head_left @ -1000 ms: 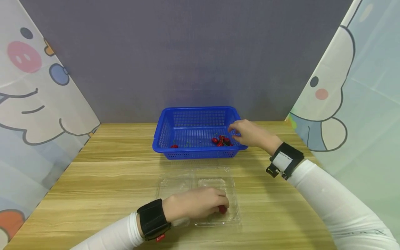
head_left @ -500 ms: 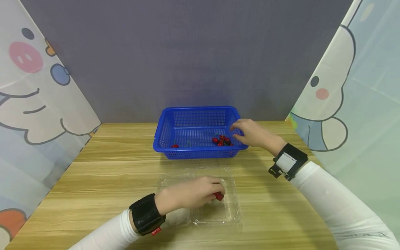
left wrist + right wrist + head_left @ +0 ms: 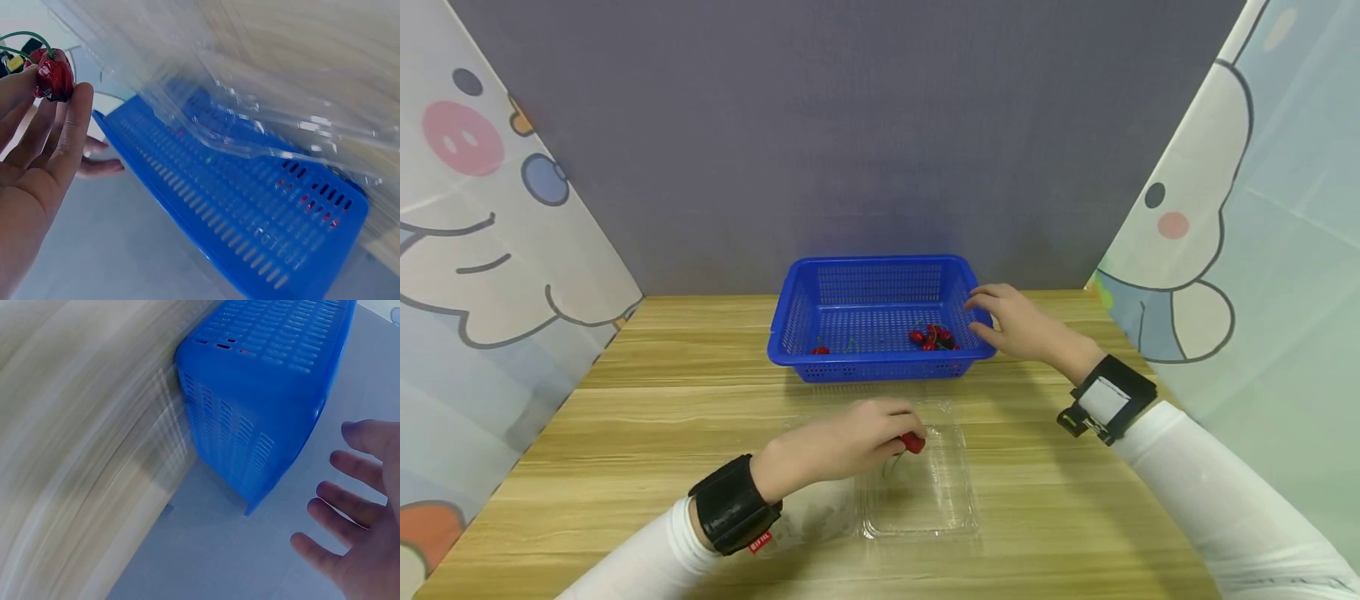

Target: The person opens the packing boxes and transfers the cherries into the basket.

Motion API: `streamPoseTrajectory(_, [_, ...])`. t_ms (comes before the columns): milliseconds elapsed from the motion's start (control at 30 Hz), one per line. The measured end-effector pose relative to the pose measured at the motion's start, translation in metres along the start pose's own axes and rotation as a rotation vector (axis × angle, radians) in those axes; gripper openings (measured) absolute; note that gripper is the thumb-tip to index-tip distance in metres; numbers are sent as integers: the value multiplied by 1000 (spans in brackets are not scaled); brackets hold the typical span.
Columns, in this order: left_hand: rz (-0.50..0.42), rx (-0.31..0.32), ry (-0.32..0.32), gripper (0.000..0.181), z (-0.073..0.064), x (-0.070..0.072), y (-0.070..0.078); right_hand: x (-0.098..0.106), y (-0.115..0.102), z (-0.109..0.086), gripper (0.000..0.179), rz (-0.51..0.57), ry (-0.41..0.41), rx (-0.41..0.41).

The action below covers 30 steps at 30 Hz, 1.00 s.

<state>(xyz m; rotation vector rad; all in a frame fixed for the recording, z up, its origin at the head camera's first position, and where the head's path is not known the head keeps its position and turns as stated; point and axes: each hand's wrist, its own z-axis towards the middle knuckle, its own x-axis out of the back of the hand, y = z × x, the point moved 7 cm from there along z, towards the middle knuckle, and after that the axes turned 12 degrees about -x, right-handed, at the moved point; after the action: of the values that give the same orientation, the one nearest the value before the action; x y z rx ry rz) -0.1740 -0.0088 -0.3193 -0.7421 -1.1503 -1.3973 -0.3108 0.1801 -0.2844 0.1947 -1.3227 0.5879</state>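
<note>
My left hand pinches red cherries between thumb and fingertips, over the far part of a clear plastic clamshell box. Green stems curve away from the fruit in the left wrist view. The box lies unfolded on the table, its left half partly covered by the left hand and wrist. At the right end of a blue plastic basket, my right hand hovers by the rim with its fingers loosely spread and nothing in them. Inside the basket, a cluster of cherries sits at the front right.
Another bit of red fruit lies at the basket's front left, with a green stem near it. The wooden table meets a grey panel behind the basket. Printed cartoon sheets flank both sides.
My left hand has lifted away from the box's near right part toward the basket and leftward, still holding the cherries. My right hand has drawn slightly right, its fingers opening a little.
</note>
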Motion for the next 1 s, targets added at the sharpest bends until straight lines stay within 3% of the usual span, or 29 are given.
streamPoseTrajectory(333, [76, 5, 87, 22, -9, 22, -9, 0, 11, -11, 55, 40, -49, -133])
streamPoseTrajectory(667, [72, 40, 159, 25, -19, 41, -20, 2, 20, -25, 61, 60, -14, -130])
streamPoseTrajectory(1000, [86, 85, 259, 25, -28, 53, -35, -1, 29, -43, 66, 80, -20, -185])
